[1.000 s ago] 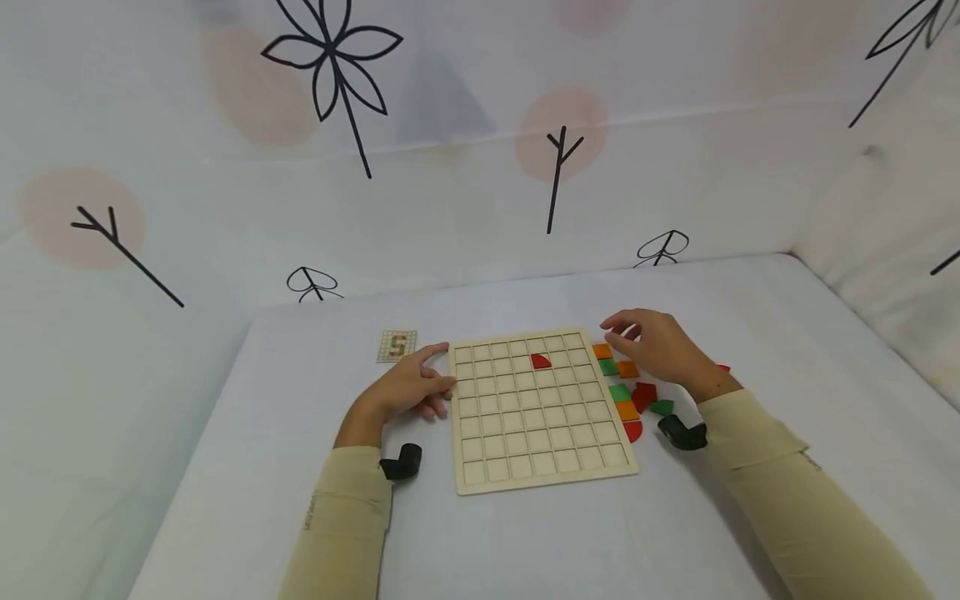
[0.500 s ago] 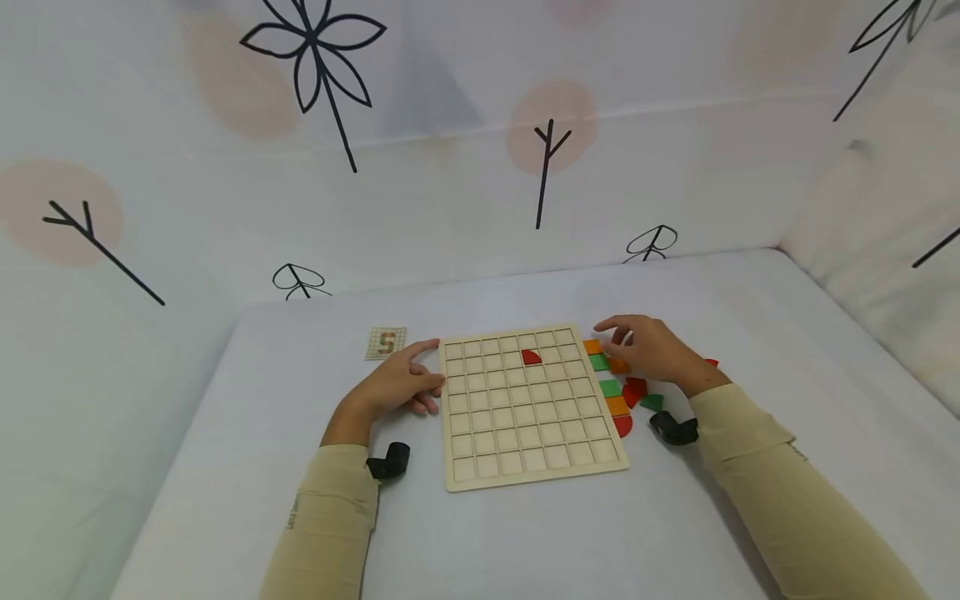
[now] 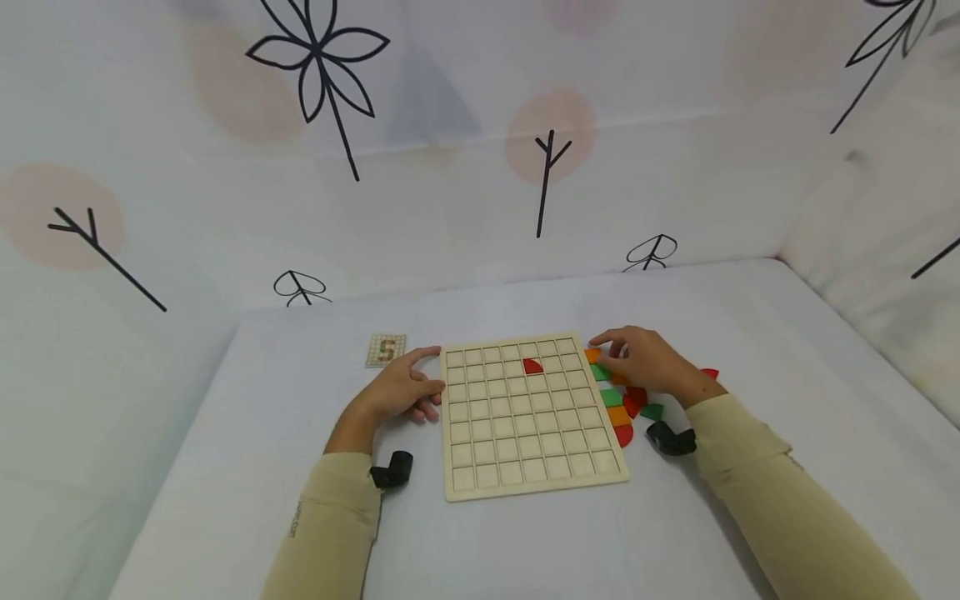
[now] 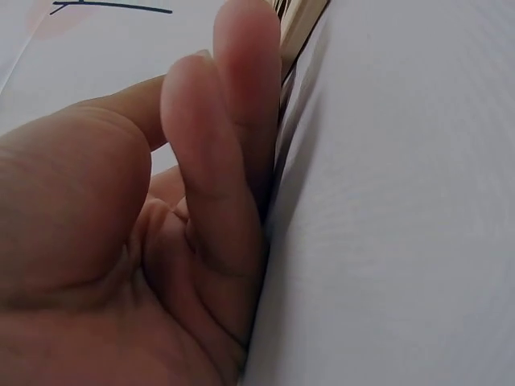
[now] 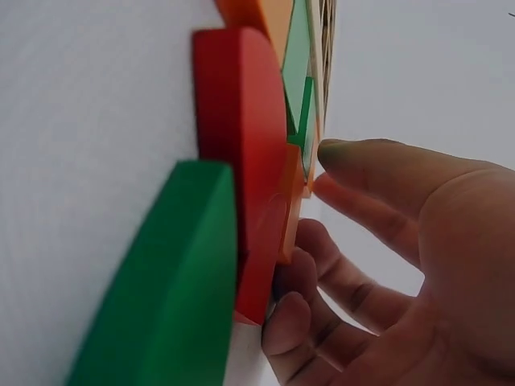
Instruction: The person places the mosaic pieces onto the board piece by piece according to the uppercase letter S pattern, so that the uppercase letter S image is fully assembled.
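A pale gridded board (image 3: 512,490) lies on the table between the hands, with a red quarter-circle tile (image 3: 532,366) in one upper cell. My left hand (image 3: 397,390) is at the board's left edge, index finger stretched to the upper corner and thumb at the side; its other fingers bend loosely. Beyond the right edge, my right hand (image 3: 647,360) has index finger and thumb spread around an orange square tile (image 3: 592,356). In the right wrist view, thumb and index fingertips are right at the tiles, while the remaining fingers curl beside a red piece (image 5: 261,137).
Along the board's right side lie green tiles (image 3: 611,398), another orange tile (image 3: 618,416), a red rounded tile (image 3: 623,435) and a small green piece (image 3: 652,412). A patterned card (image 3: 386,350) sits beyond the left hand. Another red piece (image 3: 709,373) lies behind the right wrist.
My right hand has come down and closer to the orange tile beside the board. My left hand stays at the board's left edge; the head view has shifted slightly.
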Motion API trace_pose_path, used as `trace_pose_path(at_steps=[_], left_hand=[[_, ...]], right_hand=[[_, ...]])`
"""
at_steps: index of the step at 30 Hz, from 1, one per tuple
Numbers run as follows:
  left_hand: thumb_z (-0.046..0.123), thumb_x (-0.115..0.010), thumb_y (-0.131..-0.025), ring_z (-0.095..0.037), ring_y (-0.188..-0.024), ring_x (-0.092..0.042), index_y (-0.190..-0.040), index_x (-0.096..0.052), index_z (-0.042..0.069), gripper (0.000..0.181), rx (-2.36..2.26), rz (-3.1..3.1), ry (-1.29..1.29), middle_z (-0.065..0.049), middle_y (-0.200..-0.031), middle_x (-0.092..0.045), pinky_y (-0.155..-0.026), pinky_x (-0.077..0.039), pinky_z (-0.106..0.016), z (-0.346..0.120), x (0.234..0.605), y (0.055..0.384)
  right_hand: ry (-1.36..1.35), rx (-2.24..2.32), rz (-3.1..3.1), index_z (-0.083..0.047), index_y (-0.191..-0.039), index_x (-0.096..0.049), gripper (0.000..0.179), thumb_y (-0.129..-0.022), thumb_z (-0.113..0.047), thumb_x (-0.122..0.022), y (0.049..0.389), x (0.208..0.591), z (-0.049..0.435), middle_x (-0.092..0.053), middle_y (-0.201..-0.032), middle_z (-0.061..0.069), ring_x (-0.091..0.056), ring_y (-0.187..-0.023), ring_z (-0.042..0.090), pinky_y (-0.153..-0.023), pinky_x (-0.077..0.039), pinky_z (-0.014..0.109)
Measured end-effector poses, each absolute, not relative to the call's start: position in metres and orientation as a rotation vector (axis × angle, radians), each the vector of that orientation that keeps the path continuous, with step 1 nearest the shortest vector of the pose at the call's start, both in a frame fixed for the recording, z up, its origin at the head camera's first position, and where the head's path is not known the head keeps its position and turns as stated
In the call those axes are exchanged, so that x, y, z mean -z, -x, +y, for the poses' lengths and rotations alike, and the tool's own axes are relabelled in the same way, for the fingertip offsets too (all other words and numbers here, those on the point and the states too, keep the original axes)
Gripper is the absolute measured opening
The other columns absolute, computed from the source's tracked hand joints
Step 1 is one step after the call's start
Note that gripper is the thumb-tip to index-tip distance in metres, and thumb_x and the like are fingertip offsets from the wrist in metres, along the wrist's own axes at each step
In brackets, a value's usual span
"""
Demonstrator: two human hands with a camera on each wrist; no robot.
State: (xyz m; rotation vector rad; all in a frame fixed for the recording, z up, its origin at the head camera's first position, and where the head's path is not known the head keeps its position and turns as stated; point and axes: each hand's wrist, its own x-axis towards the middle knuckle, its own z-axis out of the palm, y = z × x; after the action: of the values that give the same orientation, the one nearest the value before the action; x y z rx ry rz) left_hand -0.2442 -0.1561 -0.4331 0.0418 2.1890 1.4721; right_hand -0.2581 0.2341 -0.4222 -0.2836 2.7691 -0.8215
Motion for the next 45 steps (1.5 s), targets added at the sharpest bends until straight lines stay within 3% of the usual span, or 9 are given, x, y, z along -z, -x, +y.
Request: trace_pose_path(at_steps=[26,35,45], left_hand=[[0.014,-0.065,-0.098,-0.014,-0.059,-0.067,-0.156,-0.031,0.024,0.069,-1.464,2.223,-0.031,-0.009,-0.083,-0.068,-0.053,-0.054,-0.025,-0.1557,0.4349,0.2445],[0.013,-0.064,-0.098,-0.014,-0.058,-0.067,-0.157,-0.031,0.023,0.069,-1.464,2.214,-0.038,-0.009,-0.082,-0.068,-0.053,-0.054,-0.024,-0.1557,0.4355,0.2432],[0.013,-0.066,-0.097,-0.013,-0.058,-0.066,-0.156,-0.032,0.026,0.069,-1.458,2.225,0.004,-0.008,-0.083,-0.068,-0.054,-0.055,-0.024,-0.1535,0.4335,0.2433]], right_hand=[[0.276,0.842,2.805,-0.009,-0.121,-0.070,0.027,-0.098,-0.021,-0.062,0.2618,0.4241,0.2370,-0.064,-0.106,0.016,-0.056,-0.098,0.030,-0.073,-0.054,0.032],[0.245,0.882,2.791,-0.010,-0.117,-0.067,0.024,-0.097,-0.022,-0.063,0.2587,0.4278,0.2363,-0.062,-0.111,0.015,-0.055,-0.103,0.031,-0.081,-0.056,0.039],[0.301,0.953,2.813,-0.008,-0.108,-0.061,0.015,-0.094,-0.012,-0.065,0.2546,0.4280,0.2347,-0.062,-0.110,0.016,-0.059,-0.098,0.030,-0.084,-0.057,0.042]])
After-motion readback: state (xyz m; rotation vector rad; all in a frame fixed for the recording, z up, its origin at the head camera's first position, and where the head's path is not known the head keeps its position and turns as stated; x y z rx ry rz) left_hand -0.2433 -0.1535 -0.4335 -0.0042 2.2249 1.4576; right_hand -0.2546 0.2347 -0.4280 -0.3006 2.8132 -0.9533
